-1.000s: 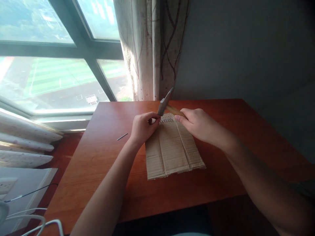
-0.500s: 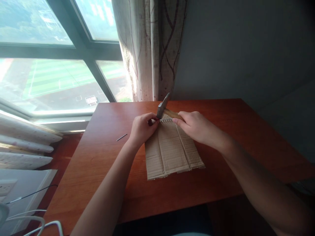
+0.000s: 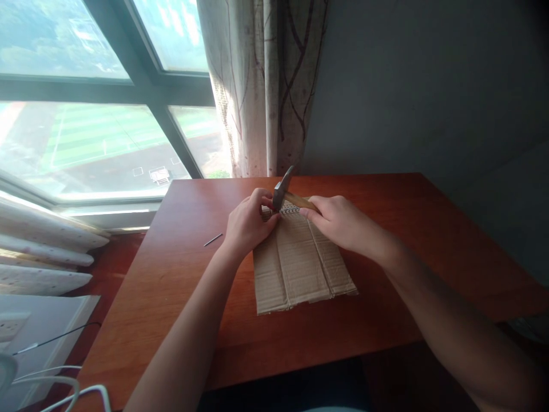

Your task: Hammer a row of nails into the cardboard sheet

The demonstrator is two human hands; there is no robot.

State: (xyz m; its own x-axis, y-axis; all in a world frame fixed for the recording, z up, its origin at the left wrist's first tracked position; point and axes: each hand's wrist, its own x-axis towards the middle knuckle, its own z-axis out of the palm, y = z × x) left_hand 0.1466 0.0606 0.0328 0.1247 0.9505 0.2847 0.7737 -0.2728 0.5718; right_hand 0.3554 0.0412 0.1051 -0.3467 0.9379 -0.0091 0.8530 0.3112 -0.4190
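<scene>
My right hand is wrapped round the wooden handle of a hammer. The metal head stands over the far end of a creased piece of brown cardboard. A dark dotted or holed patterned strip shows at that end, partly covered by the hammer. Close beside the hammer head is my left hand, its thumb and index finger apart at the cardboard's far left edge. The head hides what lies just beyond the fingertips. A thin metal nail lies on the table left of my left hand.
The reddish-brown wooden table runs up to the wall and a patterned curtain. A window is at the left. White cables hang by the table's near left corner, close to a wall socket.
My left thumb and index finger have parted from their pinch, and the index finger has risen slightly. The hammer head has shifted only a little, staying over the cardboard's far end.
</scene>
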